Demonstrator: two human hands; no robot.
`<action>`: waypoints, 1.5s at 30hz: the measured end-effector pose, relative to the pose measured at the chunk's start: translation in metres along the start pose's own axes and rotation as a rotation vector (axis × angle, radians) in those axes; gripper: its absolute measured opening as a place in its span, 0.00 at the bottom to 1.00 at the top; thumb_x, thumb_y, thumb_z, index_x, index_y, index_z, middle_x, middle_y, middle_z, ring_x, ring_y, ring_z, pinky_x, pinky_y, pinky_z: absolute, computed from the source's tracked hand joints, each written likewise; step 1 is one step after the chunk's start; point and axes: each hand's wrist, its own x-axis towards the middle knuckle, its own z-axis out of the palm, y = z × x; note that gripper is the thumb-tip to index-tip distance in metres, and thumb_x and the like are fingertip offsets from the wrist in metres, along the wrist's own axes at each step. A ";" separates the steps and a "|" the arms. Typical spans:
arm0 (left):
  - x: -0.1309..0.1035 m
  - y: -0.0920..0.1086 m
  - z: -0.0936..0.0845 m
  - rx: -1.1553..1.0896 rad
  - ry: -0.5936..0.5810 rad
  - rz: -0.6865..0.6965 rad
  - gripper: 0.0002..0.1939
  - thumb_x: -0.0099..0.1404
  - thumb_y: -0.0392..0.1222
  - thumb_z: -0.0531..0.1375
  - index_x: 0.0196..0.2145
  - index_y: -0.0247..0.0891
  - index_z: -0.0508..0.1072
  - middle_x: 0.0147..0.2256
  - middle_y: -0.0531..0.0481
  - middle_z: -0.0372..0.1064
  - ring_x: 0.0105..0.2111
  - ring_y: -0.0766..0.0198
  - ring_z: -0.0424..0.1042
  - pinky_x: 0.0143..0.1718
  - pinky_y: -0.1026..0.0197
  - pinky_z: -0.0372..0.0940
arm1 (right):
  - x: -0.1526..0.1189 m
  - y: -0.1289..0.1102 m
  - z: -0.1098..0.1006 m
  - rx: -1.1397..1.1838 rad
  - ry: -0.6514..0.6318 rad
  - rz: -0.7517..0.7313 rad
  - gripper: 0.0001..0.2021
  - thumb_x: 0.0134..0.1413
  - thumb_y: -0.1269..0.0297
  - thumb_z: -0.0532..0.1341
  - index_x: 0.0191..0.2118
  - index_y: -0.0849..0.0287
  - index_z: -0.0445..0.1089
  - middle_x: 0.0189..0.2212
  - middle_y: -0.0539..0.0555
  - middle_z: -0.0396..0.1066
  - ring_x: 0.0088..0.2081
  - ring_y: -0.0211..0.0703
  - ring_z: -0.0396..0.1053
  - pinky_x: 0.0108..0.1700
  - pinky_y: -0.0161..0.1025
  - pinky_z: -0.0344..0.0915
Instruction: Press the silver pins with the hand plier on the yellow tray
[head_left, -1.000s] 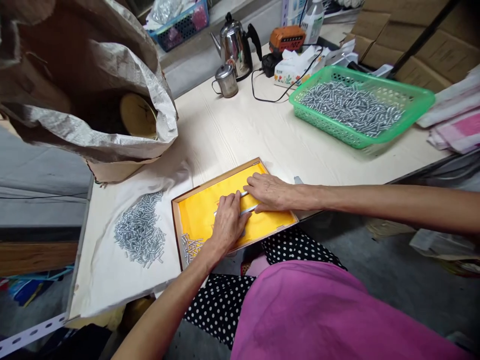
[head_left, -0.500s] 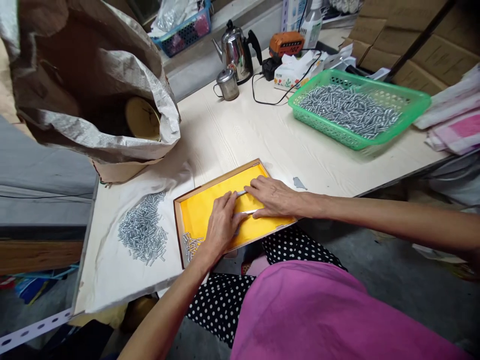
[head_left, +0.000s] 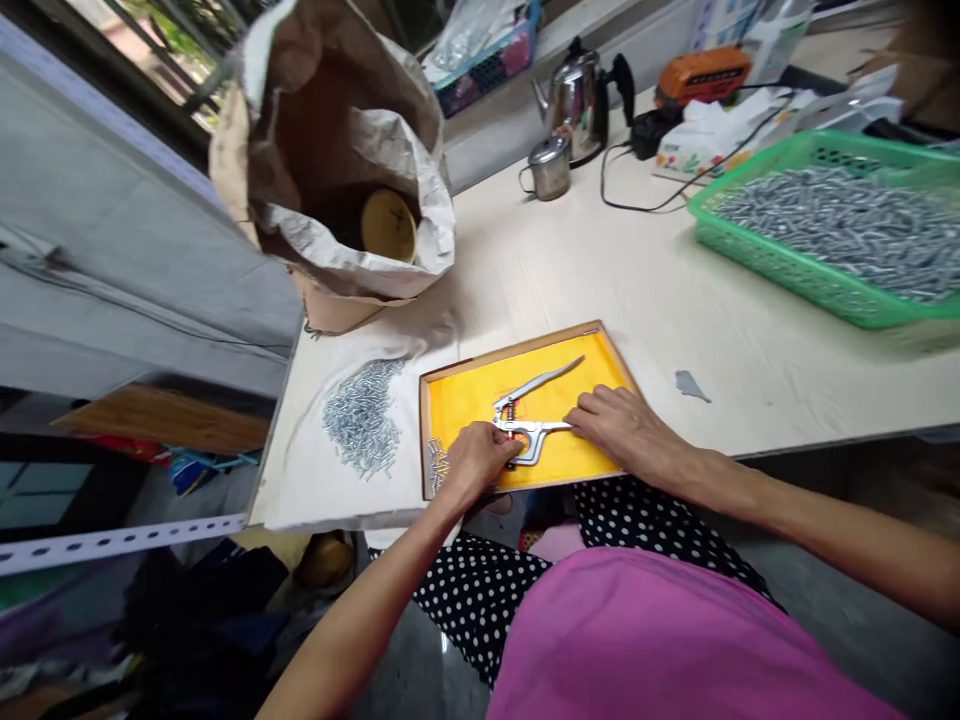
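Silver spring-handled pliers (head_left: 534, 428) with a C-shaped head lie over the yellow bottom of a shallow tray (head_left: 517, 357), their two handles spread apart. My left hand (head_left: 478, 460) is closed at the head end, thumb and fingers pinching it; a small part there is hidden by the fingers. At the other end, my right hand (head_left: 626, 425) grips the tip of the lower handle. The upper handle sticks up free toward the far right. In the tray's near left corner sit several small metal pins (head_left: 437, 465).
Left of the tray, a pile of small metal pins (head_left: 364, 420) lies on white cloth. Behind stand an open paper sack (head_left: 420, 285), a metal cup (head_left: 550, 170) and a kettle (head_left: 577, 100). A green basket (head_left: 787, 285) full of metal pins is at the right; a grey scrap (head_left: 690, 385) lies nearer.
The pliers' handles have sprung apart, the upper one now loose. My right hand has shifted to the lower handle's end, my left to the head. The camera view has swung left.
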 end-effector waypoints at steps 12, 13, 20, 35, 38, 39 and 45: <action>-0.013 -0.008 -0.015 0.376 -0.026 0.274 0.09 0.64 0.36 0.58 0.31 0.34 0.78 0.35 0.40 0.75 0.33 0.57 0.73 0.32 0.59 0.59 | -0.001 0.020 -0.009 -0.100 0.027 -0.052 0.09 0.64 0.70 0.54 0.35 0.56 0.69 0.31 0.54 0.69 0.36 0.48 0.62 0.38 0.44 0.52; -0.017 -0.010 -0.018 0.431 -0.033 0.276 0.09 0.65 0.36 0.57 0.33 0.34 0.79 0.38 0.39 0.75 0.35 0.55 0.74 0.34 0.59 0.61 | -0.005 0.023 -0.009 -0.088 0.030 -0.037 0.09 0.64 0.70 0.54 0.36 0.55 0.70 0.31 0.54 0.69 0.36 0.48 0.63 0.38 0.44 0.53; 0.002 -0.062 -0.079 0.482 0.209 0.001 0.15 0.70 0.42 0.53 0.42 0.37 0.79 0.45 0.40 0.74 0.41 0.53 0.75 0.34 0.59 0.60 | -0.023 0.027 0.003 0.030 0.106 0.032 0.13 0.68 0.62 0.51 0.47 0.55 0.72 0.37 0.56 0.72 0.40 0.48 0.68 0.44 0.46 0.59; 0.079 -0.138 -0.101 0.674 0.283 0.010 0.17 0.71 0.38 0.49 0.45 0.34 0.76 0.48 0.38 0.71 0.41 0.52 0.74 0.36 0.59 0.59 | -0.016 0.021 -0.005 -0.042 0.030 0.038 0.14 0.67 0.69 0.50 0.50 0.56 0.70 0.38 0.57 0.72 0.40 0.47 0.66 0.45 0.46 0.55; 0.074 -0.126 -0.105 0.559 0.373 0.067 0.14 0.68 0.39 0.52 0.42 0.33 0.77 0.46 0.38 0.73 0.40 0.53 0.74 0.36 0.59 0.61 | -0.009 0.017 -0.012 -0.089 -0.022 0.037 0.13 0.65 0.72 0.51 0.48 0.57 0.70 0.37 0.56 0.71 0.38 0.46 0.64 0.43 0.44 0.53; 0.068 -0.118 -0.104 0.454 0.411 0.082 0.13 0.67 0.40 0.54 0.40 0.33 0.77 0.44 0.39 0.75 0.38 0.55 0.74 0.37 0.59 0.62 | -0.007 0.016 -0.014 -0.096 -0.034 0.036 0.12 0.65 0.72 0.51 0.46 0.57 0.71 0.36 0.56 0.70 0.38 0.46 0.63 0.42 0.44 0.52; 0.006 -0.041 -0.049 -0.532 0.139 0.072 0.18 0.53 0.54 0.65 0.32 0.35 0.76 0.22 0.53 0.70 0.17 0.69 0.62 0.18 0.66 0.55 | 0.007 0.017 -0.020 -0.153 -0.053 0.015 0.09 0.65 0.71 0.55 0.34 0.58 0.70 0.31 0.54 0.70 0.37 0.46 0.59 0.39 0.43 0.47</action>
